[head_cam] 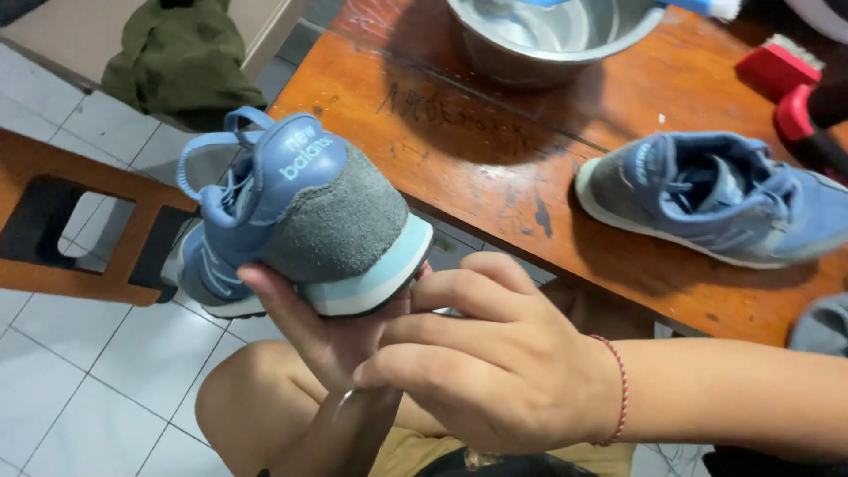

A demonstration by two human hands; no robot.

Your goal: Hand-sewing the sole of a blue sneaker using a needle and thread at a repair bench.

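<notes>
Left hand (327, 336) gripped a blue-grey sneaker (296, 221) from under the sole, centre-left of frame, heel toward cam. Right hand (495, 362) w/ fingers curled lay over left, touching sole edge. Second sneaker (715, 199) sat on wooden table (459, 150), right; metal bowl (548, 35) up top.

The held sneaker (296, 221) showed matt grey suede at the heel, smooth blue synthetic panels and a rubbery pale sole. The second sneaker (715, 199) looked alike, with mesh. The wooden table (477, 150) was varnished, scratched and worn. The metal bowl (548, 35) gleamed. The floor tiles (79, 380) looked smooth, faintly glossy.
</notes>
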